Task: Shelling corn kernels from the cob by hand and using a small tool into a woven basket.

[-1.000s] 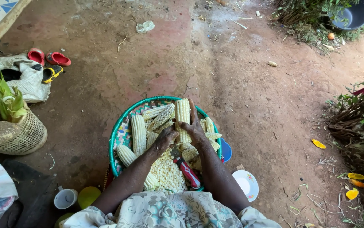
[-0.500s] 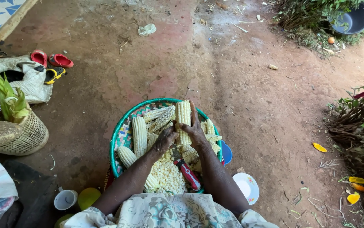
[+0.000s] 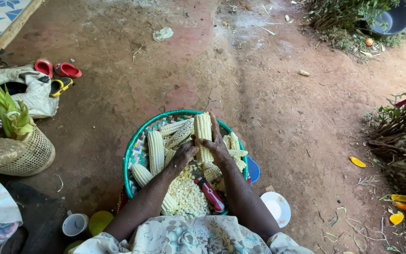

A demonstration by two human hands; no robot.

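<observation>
Your right hand [image 3: 217,146] and left hand [image 3: 184,155] close around a stiff, light, knobbly corn cob [image 3: 204,134] near the basket's [image 3: 132,150] far rim; grip its middle.

A round basket [image 3: 132,155] sits on the ground just before the person, holding corn cobs [image 3: 156,150] at its far side and loose kernels [image 3: 186,193] at its near side. A folding knife [image 3: 211,194] lies on the kernels, right of centre. Both hands meet on one upright cob [image 3: 204,134] in the middle: left hand [image 3: 183,157] on its left, right hand [image 3: 218,146] on its right. A plate [image 3: 276,208] lies right of the basket, a cup [image 3: 75,225] left of it, a woven basket [image 3: 29,150] farther left, and sandals [image 3: 57,73] beyond that.
</observation>
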